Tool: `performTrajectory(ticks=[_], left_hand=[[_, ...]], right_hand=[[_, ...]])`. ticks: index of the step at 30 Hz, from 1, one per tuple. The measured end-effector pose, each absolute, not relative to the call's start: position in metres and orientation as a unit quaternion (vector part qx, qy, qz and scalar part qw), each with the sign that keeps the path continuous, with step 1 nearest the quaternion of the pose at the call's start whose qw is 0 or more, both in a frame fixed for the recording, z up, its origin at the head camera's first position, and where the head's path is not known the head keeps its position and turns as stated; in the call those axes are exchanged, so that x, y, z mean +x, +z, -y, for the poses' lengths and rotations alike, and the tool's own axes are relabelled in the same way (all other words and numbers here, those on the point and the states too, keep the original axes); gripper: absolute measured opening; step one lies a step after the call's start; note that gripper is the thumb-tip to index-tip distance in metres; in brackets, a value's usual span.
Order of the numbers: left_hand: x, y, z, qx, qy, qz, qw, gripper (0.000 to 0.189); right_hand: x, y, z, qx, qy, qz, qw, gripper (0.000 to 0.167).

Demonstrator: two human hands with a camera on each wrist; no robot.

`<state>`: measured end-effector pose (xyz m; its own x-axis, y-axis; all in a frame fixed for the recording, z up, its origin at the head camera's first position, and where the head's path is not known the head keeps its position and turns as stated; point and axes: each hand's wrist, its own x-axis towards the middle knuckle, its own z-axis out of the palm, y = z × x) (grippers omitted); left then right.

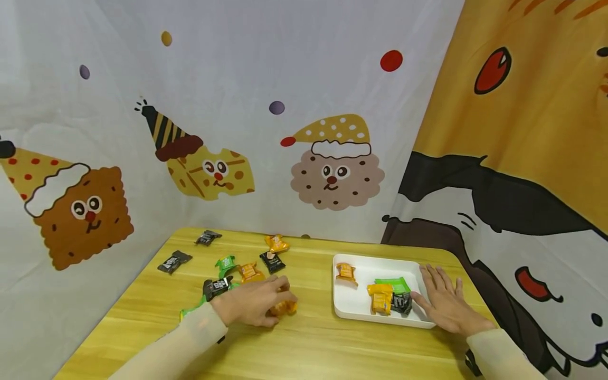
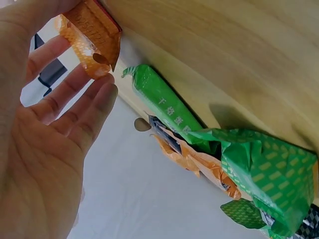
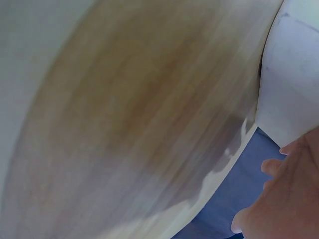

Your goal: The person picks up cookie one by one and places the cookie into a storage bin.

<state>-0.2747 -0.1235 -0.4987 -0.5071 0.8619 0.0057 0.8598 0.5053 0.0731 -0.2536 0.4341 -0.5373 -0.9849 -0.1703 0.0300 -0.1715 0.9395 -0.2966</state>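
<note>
My left hand point(image 1: 252, 301) is low over the table and grips an orange-wrapped snack packet point(image 1: 286, 308) between thumb and fingers. The left wrist view shows the packet's shiny wrapper at the fingertips. Right beside that hand lie a black packet point(image 1: 217, 286) and green packets, partly hidden under the wrist. At the right, my right hand point(image 1: 446, 302) rests on the right rim of a white tray point(image 1: 349, 301) with its fingers extended. Inside the tray are a green packet point(image 1: 398, 285), a black packet point(image 1: 402, 303) and several orange packets point(image 1: 346, 272).
Several more packets lie on the left of the wooden table point(image 1: 313, 343): black ones point(image 1: 174, 262) at the far left, a small green one point(image 1: 226, 265), and orange ones point(image 1: 277, 243) toward the back. A cartoon-printed cloth point(image 1: 266, 63) hangs behind the table's back edge.
</note>
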Motion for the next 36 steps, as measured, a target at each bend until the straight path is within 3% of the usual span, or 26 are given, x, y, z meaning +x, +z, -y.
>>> performTrajectory(ticks=[20, 36], left_hand=[[-0.274, -0.501, 0.114, 0.493, 0.073, -0.867, 0.002, 0.063], [-0.277, -0.493, 0.094, 0.494, 0.071, -0.864, -0.069, 0.065]], right_hand=[[-0.255, -0.542, -0.435, 0.085, 0.147, 0.985, 0.004, 0.097], [-0.256, -0.541, -0.435, 0.084, 0.145, 0.986, 0.007, 0.098]])
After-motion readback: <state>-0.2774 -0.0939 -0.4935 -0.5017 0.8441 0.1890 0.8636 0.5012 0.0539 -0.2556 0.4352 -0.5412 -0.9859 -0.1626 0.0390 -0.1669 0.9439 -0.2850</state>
